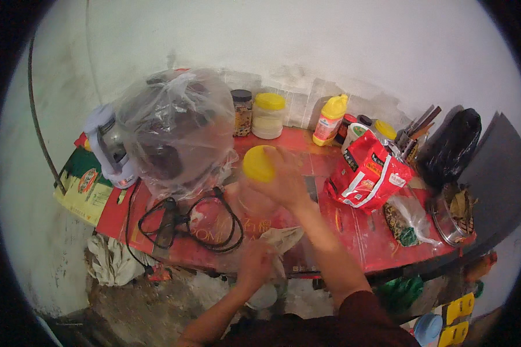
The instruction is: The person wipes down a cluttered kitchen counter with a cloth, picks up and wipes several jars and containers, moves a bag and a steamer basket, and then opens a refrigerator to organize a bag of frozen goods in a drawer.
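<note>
My right hand grips a clear plastic jar with a yellow lid, its fingers on the lid's right side, above the red table covering. Nearer to me, my left hand holds a pale cloth near the table's front edge. The jar's lower part is blurred. Left of the hands lies a looped black power cord with plugs. A red plastic packet stands to the right of my right hand.
A plastic-wrapped bundle and a pale kettle stand at left. Along the wall are a dark-lidded jar, a yellow-lidded jar and a yellow bottle. At right are a black bag, a bag of mixed grains and a round metal-rimmed container.
</note>
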`<state>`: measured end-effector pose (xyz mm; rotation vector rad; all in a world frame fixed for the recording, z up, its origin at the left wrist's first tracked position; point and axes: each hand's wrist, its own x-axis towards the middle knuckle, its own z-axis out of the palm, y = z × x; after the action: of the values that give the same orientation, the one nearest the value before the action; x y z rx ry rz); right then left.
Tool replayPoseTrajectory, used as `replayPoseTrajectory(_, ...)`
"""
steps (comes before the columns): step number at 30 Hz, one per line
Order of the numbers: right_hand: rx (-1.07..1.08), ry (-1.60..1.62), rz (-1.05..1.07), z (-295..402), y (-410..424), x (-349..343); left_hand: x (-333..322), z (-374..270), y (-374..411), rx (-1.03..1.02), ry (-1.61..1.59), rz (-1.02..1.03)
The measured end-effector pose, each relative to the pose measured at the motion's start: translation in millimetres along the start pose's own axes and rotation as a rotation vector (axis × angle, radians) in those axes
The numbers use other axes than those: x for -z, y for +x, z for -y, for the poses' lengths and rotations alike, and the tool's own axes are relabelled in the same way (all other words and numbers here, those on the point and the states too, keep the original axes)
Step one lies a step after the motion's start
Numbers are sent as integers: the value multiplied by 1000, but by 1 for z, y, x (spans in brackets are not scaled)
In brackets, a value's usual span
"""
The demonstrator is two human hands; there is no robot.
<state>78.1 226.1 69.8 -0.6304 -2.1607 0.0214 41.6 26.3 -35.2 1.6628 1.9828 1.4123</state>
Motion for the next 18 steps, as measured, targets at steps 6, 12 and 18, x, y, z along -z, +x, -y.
replayPoseTrajectory(6,-181,458,98,-1,-24,60,50,-10,39,279,-1043,-588)
replayPoseTrajectory(12,-13,12,233,-19,-40,48,2,-49,92,-275,-77,-429)
replayPoseTrajectory(18,-68,-23,204,-16,-29,44,-4,-44,150,-28,-436,-357)
